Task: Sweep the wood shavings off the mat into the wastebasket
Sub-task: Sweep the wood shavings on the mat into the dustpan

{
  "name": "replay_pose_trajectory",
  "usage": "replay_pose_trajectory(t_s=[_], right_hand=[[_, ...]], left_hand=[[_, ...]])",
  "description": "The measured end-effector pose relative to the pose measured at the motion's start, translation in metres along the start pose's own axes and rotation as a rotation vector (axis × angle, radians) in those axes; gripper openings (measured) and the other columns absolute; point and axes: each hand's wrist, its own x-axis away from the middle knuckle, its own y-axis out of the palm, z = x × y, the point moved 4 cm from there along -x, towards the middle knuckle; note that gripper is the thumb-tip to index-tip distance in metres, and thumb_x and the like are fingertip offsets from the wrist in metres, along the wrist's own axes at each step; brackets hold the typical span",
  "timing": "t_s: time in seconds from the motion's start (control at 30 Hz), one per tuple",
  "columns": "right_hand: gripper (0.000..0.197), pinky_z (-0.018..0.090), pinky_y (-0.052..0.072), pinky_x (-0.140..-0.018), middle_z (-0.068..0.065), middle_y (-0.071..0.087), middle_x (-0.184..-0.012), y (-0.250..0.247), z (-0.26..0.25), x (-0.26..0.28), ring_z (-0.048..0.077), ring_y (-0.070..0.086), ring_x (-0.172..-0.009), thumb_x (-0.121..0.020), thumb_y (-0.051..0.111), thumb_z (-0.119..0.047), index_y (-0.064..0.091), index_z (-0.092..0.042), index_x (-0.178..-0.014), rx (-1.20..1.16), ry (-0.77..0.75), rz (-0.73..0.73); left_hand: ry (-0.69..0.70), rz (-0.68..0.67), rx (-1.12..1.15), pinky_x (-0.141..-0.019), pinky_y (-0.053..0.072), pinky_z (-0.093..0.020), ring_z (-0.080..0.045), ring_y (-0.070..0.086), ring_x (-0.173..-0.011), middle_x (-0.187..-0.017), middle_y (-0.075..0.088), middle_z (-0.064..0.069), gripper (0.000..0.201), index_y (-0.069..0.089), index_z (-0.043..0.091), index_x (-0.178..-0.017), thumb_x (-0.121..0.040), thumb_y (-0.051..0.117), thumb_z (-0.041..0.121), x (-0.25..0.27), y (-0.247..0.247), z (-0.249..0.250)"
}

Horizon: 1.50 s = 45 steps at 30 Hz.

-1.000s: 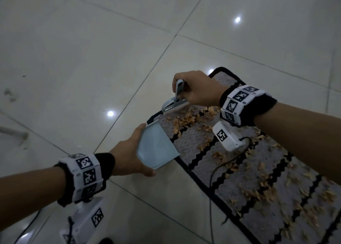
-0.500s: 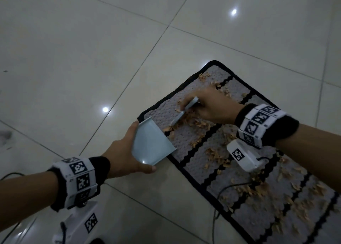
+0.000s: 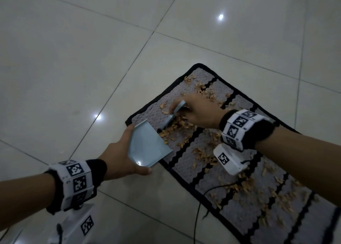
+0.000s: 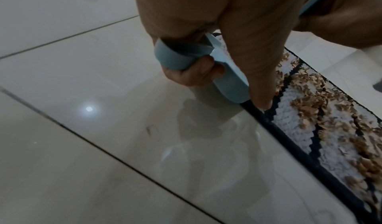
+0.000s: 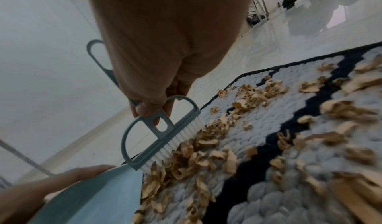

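Observation:
A grey mat (image 3: 147,112) with black zigzag stripes and a black border lies on the tiled floor, strewn with tan wood shavings (image 3: 175,129). My left hand (image 3: 121,157) grips a pale blue dustpan (image 3: 147,147) by its loop handle (image 4: 175,56), its lip at the mat's left edge. My right hand (image 3: 191,111) holds a small blue-grey brush (image 3: 171,116) whose white bristles (image 5: 171,142) push a pile of shavings (image 5: 198,154) towards the dustpan (image 5: 99,194). No wastebasket is in view.
Glossy pale floor tiles (image 3: 73,59) with dark grout lines surround the mat. A thin black cable (image 3: 199,206) trails from the right wrist camera across the mat's near edge. Furniture legs (image 5: 258,7) stand far off in the right wrist view.
My right hand has brought the brush from the mat's far corner down onto the mat and swept shavings towards the dustpan, where a pile has gathered. The dustpan stays at the mat's edge.

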Motion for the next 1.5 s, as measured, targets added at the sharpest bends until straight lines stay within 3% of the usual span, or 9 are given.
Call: replay_pose_trajectory(t_s=[0.17,0.37,0.47,0.73,0.93,1.13,1.23,1.33,1.5], right_hand=[[0.023,0.001,0.043,-0.074,-0.001,0.065,-0.095,-0.032,0.017,0.01,-0.007,0.057,-0.084,-0.09,0.055,0.008,0.069,-0.007,-0.099,-0.117,0.092,0.242],[0.017,0.029,0.047,-0.079,0.002,0.062,-0.097,-0.082,0.061,-0.02,0.017,0.057,-0.089,-0.092,0.049,-0.003,0.062,-0.01,-0.101,-0.058,0.255,0.567],[0.015,0.029,0.043,-0.076,0.004,0.062,-0.096,-0.097,0.086,-0.028,0.02,0.056,-0.088,-0.093,0.049,-0.005,0.061,-0.007,-0.101,-0.006,0.36,0.623],[0.025,0.031,0.041,-0.078,0.018,0.064,-0.117,-0.077,0.113,-0.027,0.034,0.059,-0.102,-0.097,0.048,-0.01,0.062,-0.007,-0.118,0.073,0.516,0.425],[0.022,0.023,0.031,-0.067,0.016,0.064,-0.099,-0.054,0.097,-0.016,0.025,0.054,-0.081,-0.091,0.046,0.004,0.063,0.0,-0.105,0.143,0.384,0.349],[0.025,0.045,0.054,-0.083,0.022,0.07,-0.104,-0.028,0.073,0.009,0.035,0.064,-0.095,-0.084,0.055,0.003,0.066,0.002,-0.107,0.142,0.22,0.27],[0.024,0.038,0.053,-0.07,0.018,0.07,-0.091,-0.03,0.064,0.019,0.029,0.063,-0.079,-0.085,0.05,0.008,0.066,0.001,-0.102,0.119,0.194,0.273],[0.02,0.021,0.033,-0.053,-0.003,0.051,-0.064,-0.042,0.076,0.015,0.009,0.044,-0.056,-0.086,0.048,0.01,0.057,-0.008,-0.085,0.053,0.294,0.314],[0.025,0.029,0.042,-0.073,0.018,0.067,-0.103,-0.054,0.102,-0.015,0.032,0.06,-0.089,-0.094,0.047,-0.005,0.064,-0.002,-0.111,0.073,0.389,0.44]], left_hand=[[-0.001,-0.01,0.028,-0.084,0.043,-0.028,-0.022,0.051,-0.105,-0.135,0.049,-0.003,0.137,-0.009,0.036,-0.151,-0.057,0.089,0.049,-0.006,0.003,0.009],[0.014,-0.039,0.031,-0.081,0.043,-0.027,-0.019,0.049,-0.099,-0.121,0.047,0.002,0.136,-0.01,0.036,-0.15,-0.058,0.089,0.05,-0.011,0.007,0.015],[0.033,-0.055,0.054,-0.081,0.043,-0.028,-0.02,0.05,-0.099,-0.123,0.048,0.001,0.136,-0.008,0.038,-0.15,-0.056,0.09,0.05,-0.02,0.013,0.022],[0.035,-0.061,0.02,-0.08,0.045,-0.029,-0.021,0.05,-0.096,-0.134,0.05,-0.007,0.139,-0.01,0.034,-0.151,-0.056,0.089,0.051,-0.024,0.016,0.024],[0.026,-0.039,0.022,-0.078,0.045,-0.03,-0.022,0.052,-0.097,-0.134,0.051,-0.007,0.141,-0.01,0.036,-0.15,-0.053,0.09,0.052,-0.025,0.011,0.019],[0.016,-0.025,-0.008,-0.078,0.046,-0.03,-0.023,0.053,-0.097,-0.134,0.051,-0.008,0.142,-0.011,0.037,-0.15,-0.052,0.089,0.055,-0.025,0.006,0.015],[0.015,-0.026,-0.009,-0.079,0.045,-0.03,-0.024,0.054,-0.099,-0.134,0.051,-0.009,0.141,-0.012,0.037,-0.15,-0.053,0.089,0.054,-0.024,0.007,0.017],[0.019,-0.023,-0.006,-0.079,0.045,-0.031,-0.025,0.054,-0.1,-0.134,0.052,-0.009,0.14,-0.011,0.037,-0.15,-0.054,0.089,0.054,-0.023,0.007,0.017],[0.029,-0.023,0.02,-0.08,0.045,-0.03,-0.023,0.052,-0.1,-0.134,0.051,-0.007,0.139,-0.009,0.037,-0.151,-0.054,0.089,0.053,-0.022,0.006,0.017]])
